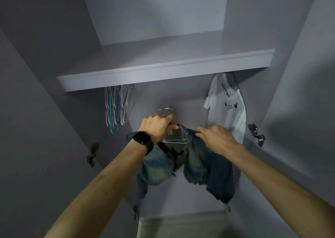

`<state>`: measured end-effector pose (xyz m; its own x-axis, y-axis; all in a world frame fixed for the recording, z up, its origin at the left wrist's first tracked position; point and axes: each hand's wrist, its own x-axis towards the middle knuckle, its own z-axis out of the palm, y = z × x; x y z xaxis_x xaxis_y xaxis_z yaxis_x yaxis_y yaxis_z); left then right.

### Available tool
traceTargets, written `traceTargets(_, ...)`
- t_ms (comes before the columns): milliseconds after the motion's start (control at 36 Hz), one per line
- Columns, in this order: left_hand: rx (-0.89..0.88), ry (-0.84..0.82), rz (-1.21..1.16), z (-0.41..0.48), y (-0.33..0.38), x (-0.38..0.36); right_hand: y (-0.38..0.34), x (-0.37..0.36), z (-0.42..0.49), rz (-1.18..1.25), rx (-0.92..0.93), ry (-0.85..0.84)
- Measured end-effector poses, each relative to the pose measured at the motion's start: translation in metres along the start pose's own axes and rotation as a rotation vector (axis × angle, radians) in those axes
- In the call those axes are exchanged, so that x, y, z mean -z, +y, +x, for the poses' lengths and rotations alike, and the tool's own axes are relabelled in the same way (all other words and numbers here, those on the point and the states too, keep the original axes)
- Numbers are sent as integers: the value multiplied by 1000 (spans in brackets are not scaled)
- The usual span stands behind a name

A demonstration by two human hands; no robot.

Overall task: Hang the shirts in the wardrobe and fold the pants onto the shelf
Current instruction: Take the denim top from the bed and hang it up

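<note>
Inside the grey wardrobe (45, 74) a shelf (163, 71) runs across overhead; under it a bunch of empty hangers (116, 107) dangles at the left and a white T-shirt (228, 109) hangs at the right, with door hinges (256, 134) on both side walls. A faded denim shirt (192, 163) on a hanger (167, 110) is held up between those two groups, below the shelf, with its hook free in the air. The left hand (155, 127), with a black watch (143, 140) on the wrist, is closed around the hanger's neck at the collar, and the right hand (215, 138) has its fingers curled narrow, pinching the shirt's shoulder just beside the collar.
</note>
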<state>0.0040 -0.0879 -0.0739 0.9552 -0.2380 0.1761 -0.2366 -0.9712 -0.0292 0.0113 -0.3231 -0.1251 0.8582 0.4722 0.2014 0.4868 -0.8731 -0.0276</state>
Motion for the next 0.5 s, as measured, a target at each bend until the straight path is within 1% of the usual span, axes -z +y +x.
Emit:
traceTargets(111,-27,-8,-37,10,-4,-5,-9,8,5,50,-86,-112)
traceTargets(194,-78,27,-29,16,-5,-9,-15,12,7,97,-114,-163)
traceTargets(250,-109,60,-20,23,-5,-10,-18,16,9,100,-139,-167)
traceTargets(361,-113,118,-73,30,-6,-7,-21,22,11,95,-196,-100)
traceTargets(444,-143,157,-41,28,-14,-5,-21,23,12,59,-231,-92)
traceTargets(500,-170,243,-24,29,-26,-2,-16,22,15,37,-263,-109)
